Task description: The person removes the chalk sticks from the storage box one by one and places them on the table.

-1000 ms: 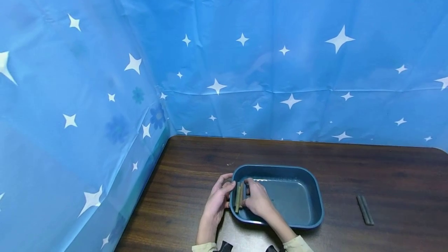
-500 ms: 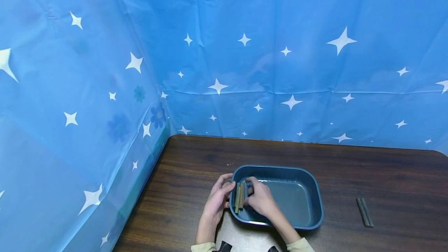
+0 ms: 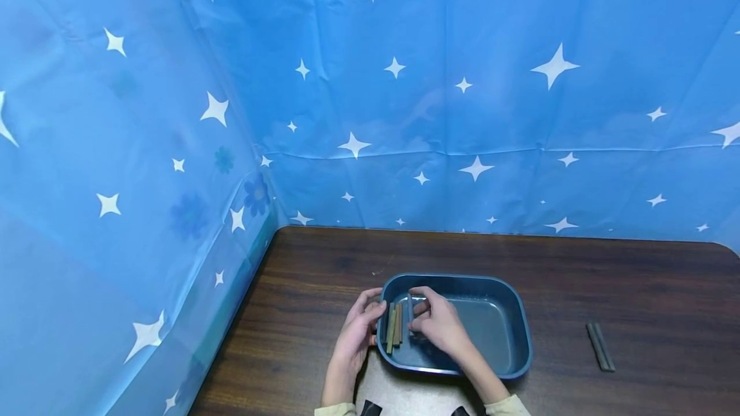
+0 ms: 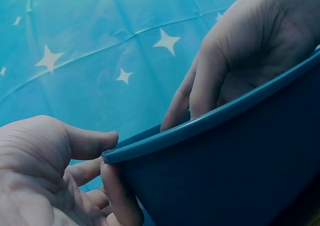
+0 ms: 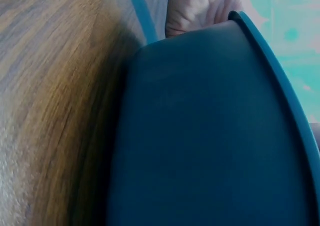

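A blue rectangular tub (image 3: 471, 371) with rounded corners stands on the table. My left hand (image 3: 355, 337) pinches its left rim, thumb on top and fingers against the outer wall, as the left wrist view shows. Inside, along the left end, lie several thin sticks: a yellowish stick (image 3: 390, 332) and a brown stick (image 3: 398, 325) are plainest. My right hand (image 3: 440, 325) reaches into the tub and holds a blue-grey stick (image 3: 410, 313) between thumb and fingers, a little right of the others. In the right wrist view the tub's wall (image 5: 210, 126) hides the right fingers.
Two dark grey-green sticks (image 3: 600, 346) lie side by side on the dark wooden table (image 3: 561, 300), right of the tub. A blue star-patterned curtain (image 3: 428, 114) hangs behind the table and along its left side.
My right hand has shifted slightly right inside the tub, and the blue-grey stick now stands apart from the yellowish and brown sticks. My left hand keeps its grip on the rim.
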A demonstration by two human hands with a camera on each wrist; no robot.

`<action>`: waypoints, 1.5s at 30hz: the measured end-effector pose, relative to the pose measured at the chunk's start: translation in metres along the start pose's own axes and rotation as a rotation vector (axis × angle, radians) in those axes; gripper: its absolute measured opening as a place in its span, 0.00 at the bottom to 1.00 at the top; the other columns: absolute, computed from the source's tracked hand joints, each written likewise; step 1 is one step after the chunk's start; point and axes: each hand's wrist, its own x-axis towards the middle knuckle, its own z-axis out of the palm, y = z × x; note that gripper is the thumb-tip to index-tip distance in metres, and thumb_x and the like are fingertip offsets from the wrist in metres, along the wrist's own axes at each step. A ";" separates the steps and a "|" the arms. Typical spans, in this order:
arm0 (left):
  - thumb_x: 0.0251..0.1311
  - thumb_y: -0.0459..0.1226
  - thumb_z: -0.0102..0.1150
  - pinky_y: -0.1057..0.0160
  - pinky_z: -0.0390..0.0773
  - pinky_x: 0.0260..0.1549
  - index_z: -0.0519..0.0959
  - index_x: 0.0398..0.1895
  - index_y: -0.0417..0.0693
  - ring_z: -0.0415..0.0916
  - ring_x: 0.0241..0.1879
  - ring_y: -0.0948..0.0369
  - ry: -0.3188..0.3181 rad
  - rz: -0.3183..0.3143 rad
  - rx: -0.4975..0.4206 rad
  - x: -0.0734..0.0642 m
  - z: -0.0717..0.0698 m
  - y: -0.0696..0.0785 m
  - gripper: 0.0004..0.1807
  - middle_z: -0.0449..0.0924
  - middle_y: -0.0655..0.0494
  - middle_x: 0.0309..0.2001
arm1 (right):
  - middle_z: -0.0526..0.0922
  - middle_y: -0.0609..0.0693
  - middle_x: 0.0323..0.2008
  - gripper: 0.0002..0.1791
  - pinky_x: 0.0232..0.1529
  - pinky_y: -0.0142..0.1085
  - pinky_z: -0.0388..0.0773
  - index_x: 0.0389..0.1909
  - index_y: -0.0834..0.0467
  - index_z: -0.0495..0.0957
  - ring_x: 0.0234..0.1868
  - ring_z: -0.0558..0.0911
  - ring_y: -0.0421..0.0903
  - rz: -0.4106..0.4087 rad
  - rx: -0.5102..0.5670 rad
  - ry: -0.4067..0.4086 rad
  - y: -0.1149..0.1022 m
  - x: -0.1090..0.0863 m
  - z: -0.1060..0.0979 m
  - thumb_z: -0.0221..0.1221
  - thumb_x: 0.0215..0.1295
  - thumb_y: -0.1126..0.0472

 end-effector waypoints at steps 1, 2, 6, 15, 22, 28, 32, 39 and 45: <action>0.64 0.40 0.57 0.70 0.74 0.16 0.66 0.61 0.44 0.70 0.25 0.64 0.000 -0.002 -0.002 0.000 0.000 0.000 0.24 0.74 0.54 0.35 | 0.79 0.60 0.34 0.29 0.26 0.40 0.81 0.58 0.68 0.70 0.27 0.81 0.46 0.000 0.016 -0.007 0.001 0.000 -0.001 0.62 0.52 0.75; 0.64 0.40 0.57 0.71 0.74 0.16 0.66 0.61 0.44 0.70 0.25 0.64 0.001 -0.004 -0.004 0.000 0.000 0.000 0.24 0.74 0.54 0.35 | 0.79 0.60 0.34 0.29 0.26 0.40 0.81 0.58 0.68 0.70 0.28 0.81 0.46 0.002 0.034 -0.010 0.001 -0.001 -0.003 0.61 0.53 0.74; 0.63 0.39 0.57 0.71 0.73 0.15 0.66 0.60 0.43 0.69 0.25 0.64 0.002 0.001 -0.006 0.000 0.001 -0.001 0.24 0.74 0.55 0.33 | 0.79 0.63 0.37 0.29 0.29 0.44 0.82 0.60 0.67 0.69 0.30 0.83 0.50 0.018 0.097 -0.015 0.002 -0.003 -0.011 0.61 0.55 0.74; 0.65 0.38 0.55 0.71 0.72 0.15 0.65 0.61 0.42 0.67 0.23 0.66 0.001 0.013 -0.013 0.000 0.001 -0.001 0.24 0.72 0.57 0.31 | 0.81 0.59 0.40 0.28 0.33 0.43 0.82 0.60 0.65 0.70 0.34 0.83 0.50 0.115 0.128 0.082 -0.003 -0.012 -0.036 0.62 0.55 0.73; 0.65 0.38 0.54 0.70 0.74 0.15 0.64 0.61 0.41 0.68 0.22 0.66 0.001 0.013 -0.029 0.000 0.001 -0.001 0.23 0.73 0.58 0.30 | 0.80 0.60 0.44 0.25 0.36 0.43 0.82 0.57 0.66 0.72 0.38 0.82 0.50 0.148 0.173 0.113 -0.002 -0.020 -0.061 0.61 0.57 0.72; 0.66 0.38 0.54 0.69 0.75 0.16 0.64 0.62 0.42 0.69 0.22 0.66 0.002 0.007 -0.017 0.000 0.002 0.000 0.24 0.74 0.57 0.31 | 0.79 0.64 0.46 0.22 0.38 0.44 0.82 0.56 0.69 0.73 0.43 0.82 0.55 0.166 0.214 0.128 0.001 -0.027 -0.079 0.60 0.59 0.70; 0.64 0.39 0.56 0.69 0.75 0.17 0.64 0.63 0.41 0.70 0.23 0.66 0.001 0.004 -0.012 0.000 0.002 0.001 0.26 0.74 0.56 0.34 | 0.78 0.65 0.48 0.22 0.40 0.44 0.81 0.57 0.69 0.72 0.46 0.81 0.56 0.180 0.223 0.145 0.003 -0.032 -0.091 0.59 0.60 0.70; 0.64 0.39 0.56 0.70 0.75 0.17 0.64 0.62 0.41 0.69 0.23 0.66 0.005 0.002 -0.008 0.000 0.002 0.001 0.25 0.73 0.55 0.34 | 0.75 0.67 0.51 0.25 0.44 0.45 0.80 0.60 0.70 0.68 0.48 0.80 0.56 0.189 0.253 0.161 0.008 -0.041 -0.115 0.59 0.63 0.68; 0.64 0.39 0.56 0.71 0.75 0.16 0.63 0.63 0.42 0.69 0.24 0.66 0.003 0.000 -0.017 -0.002 0.002 0.002 0.26 0.73 0.55 0.35 | 0.76 0.64 0.52 0.28 0.46 0.45 0.79 0.63 0.70 0.65 0.45 0.82 0.50 0.202 0.282 0.167 0.014 -0.049 -0.130 0.60 0.64 0.64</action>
